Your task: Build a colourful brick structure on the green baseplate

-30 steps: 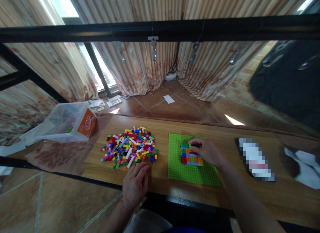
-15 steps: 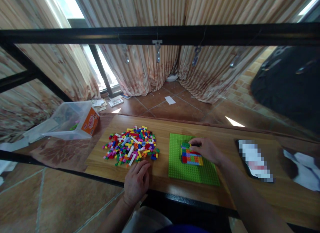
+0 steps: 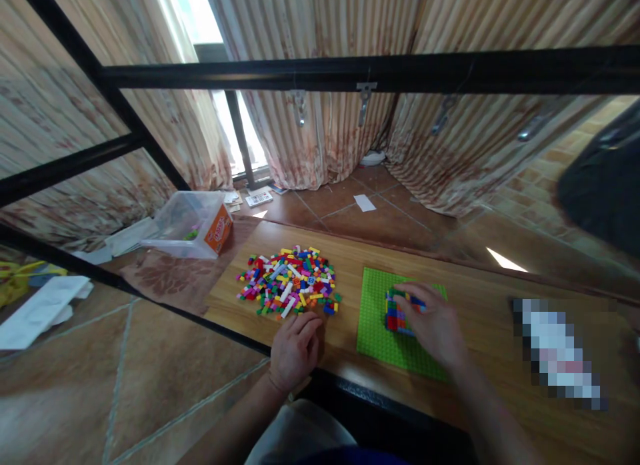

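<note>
A green baseplate lies on the wooden table, with a small block of coloured bricks built on it. My right hand rests on that block, fingers curled over its top and right side, covering part of it. To the left lies a loose pile of small coloured bricks. My left hand lies flat on the table just in front of the pile, fingers stretched toward it, holding nothing.
A clear plastic tub with an orange label lies on a patterned cloth at the table's left end. A blurred-out flat object lies right of the baseplate. A black metal frame crosses above. Curtains and tiled floor lie beyond.
The view has swung left, shifting everything rightward in frame. My right hand has slid further over the built block. My left hand stays in front of the pile.
</note>
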Tool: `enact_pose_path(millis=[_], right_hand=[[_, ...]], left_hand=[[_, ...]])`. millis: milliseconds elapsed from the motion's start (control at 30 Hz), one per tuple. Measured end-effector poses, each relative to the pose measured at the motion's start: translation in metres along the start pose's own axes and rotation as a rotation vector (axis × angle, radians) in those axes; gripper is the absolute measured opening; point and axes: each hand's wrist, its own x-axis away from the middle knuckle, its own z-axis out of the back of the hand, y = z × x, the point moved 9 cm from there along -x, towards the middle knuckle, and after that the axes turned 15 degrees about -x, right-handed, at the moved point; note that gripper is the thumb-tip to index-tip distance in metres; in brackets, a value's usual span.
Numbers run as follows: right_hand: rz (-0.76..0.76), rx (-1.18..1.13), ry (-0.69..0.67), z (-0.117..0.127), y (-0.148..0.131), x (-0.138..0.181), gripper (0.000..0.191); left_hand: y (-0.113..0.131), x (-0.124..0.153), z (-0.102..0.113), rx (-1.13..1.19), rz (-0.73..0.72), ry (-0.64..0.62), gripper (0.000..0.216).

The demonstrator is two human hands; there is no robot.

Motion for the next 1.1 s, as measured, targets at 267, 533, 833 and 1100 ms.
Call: enact_pose_path(millis=[267, 533, 833, 1100], right_hand=[[0.130, 0.051, -0.316, -0.106, -0.046, 0.027, 0.021], [0.129, 0.141, -0.367, -0.129, -0.041, 0.026, 0.020], [0.145, 0.123, -0.325, -0.131, -0.037, 0.027, 0.017], [0.107, -0.034, -0.185, -0.089, -0.045, 0.033, 0.015]], left_hand=[[0.001, -0.001, 0.000, 0.023, -0.004, -0.027, 0.026], [0.000, 0.000, -0.001, 0.024, -0.003, -0.023, 0.026], [0.000, 0.001, -0.002, 0.007, -0.012, -0.021, 0.026], [0.000, 0.001, -0.002, 0.009, -0.016, -0.015, 0.026]])
